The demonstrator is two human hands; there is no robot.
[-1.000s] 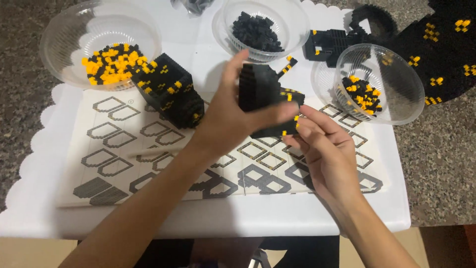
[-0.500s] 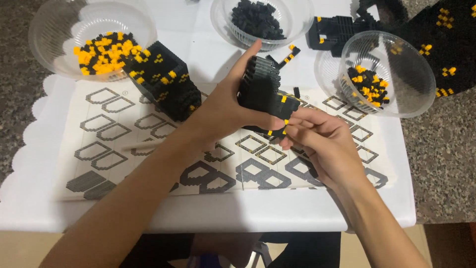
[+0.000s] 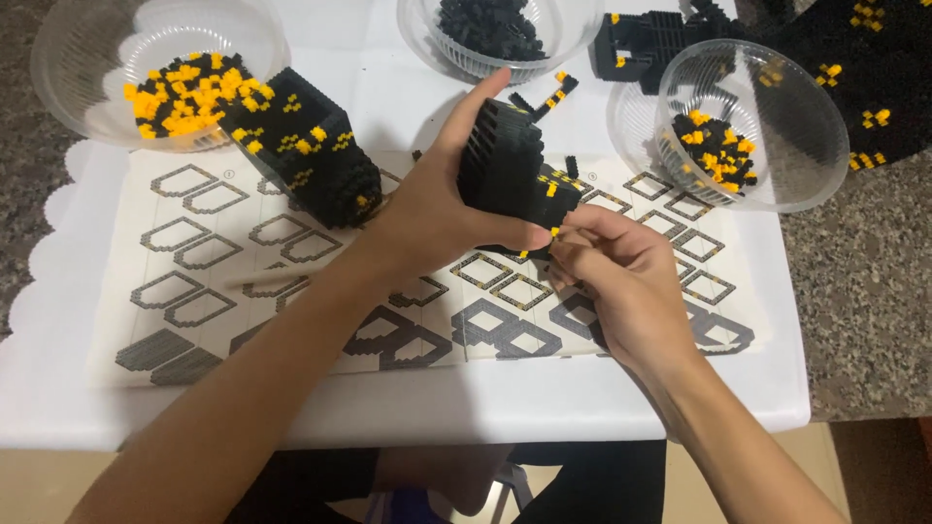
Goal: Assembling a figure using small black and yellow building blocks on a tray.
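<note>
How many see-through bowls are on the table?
3: a bowl of yellow bricks at the far left, a bowl of black bricks top middle, and a tilted bowl at the right.

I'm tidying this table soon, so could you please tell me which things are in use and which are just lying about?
In use:
- black block piece, held by the left hand
- small yellow brick, pinched by the right hand
- instruction sheet under both hands

Lying about:
- second black block piece
- bowl of yellow bricks
- bowl of black bricks
- bowl of mixed bricks
</note>
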